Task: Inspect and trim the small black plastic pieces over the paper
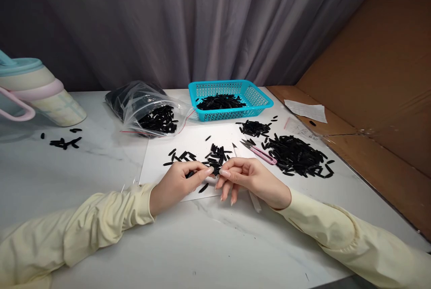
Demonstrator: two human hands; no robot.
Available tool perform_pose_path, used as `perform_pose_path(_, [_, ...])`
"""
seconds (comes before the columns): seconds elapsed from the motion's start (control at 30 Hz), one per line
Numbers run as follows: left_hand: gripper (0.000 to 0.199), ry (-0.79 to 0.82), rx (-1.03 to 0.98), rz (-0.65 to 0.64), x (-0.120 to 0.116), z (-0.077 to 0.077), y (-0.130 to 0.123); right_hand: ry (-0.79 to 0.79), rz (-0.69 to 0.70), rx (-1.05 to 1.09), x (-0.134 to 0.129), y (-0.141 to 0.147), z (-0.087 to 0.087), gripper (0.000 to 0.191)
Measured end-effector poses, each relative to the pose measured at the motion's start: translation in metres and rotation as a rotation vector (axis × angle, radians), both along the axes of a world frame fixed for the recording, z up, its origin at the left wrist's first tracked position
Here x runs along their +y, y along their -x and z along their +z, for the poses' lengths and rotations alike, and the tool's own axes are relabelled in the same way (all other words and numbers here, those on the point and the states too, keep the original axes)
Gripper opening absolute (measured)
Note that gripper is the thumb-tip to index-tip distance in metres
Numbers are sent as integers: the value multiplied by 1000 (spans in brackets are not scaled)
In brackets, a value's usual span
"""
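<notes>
My left hand [180, 184] and my right hand [257, 180] meet over a white sheet [151, 170], thumbs and forefingers pinched around a small black piece [216, 171]. Fingertips cover part of it, so its exact kind is unclear. The other fingers of my right hand hang loosely apart. Just beyond the hands lies a cluster of slim, pointed black pieces [218, 152], with more scattered to its left. A white pen-like tool [255, 201] passes beneath my right hand, mostly hidden. Close by on the right rest pink thread snips [264, 154], blades pointing away.
A blue basket [232, 113] of black pieces stands at the back, beside an open clear bag [134, 109] of them. Piles [296, 156] lie at right, a few pieces [65, 143] at left. A tumbler [50, 94] stands far left; cardboard [377, 78] borders the right.
</notes>
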State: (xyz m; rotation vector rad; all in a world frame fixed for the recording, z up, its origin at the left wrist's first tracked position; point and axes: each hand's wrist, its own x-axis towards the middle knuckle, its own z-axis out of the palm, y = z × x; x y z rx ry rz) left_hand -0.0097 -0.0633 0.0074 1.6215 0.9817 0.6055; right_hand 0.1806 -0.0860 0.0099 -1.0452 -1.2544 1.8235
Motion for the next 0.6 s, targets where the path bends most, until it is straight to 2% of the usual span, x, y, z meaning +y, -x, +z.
perform_pose_path(0.6, [26,30,-13,20,0,0,0,-47,-56,-17,-1,-1,0,26])
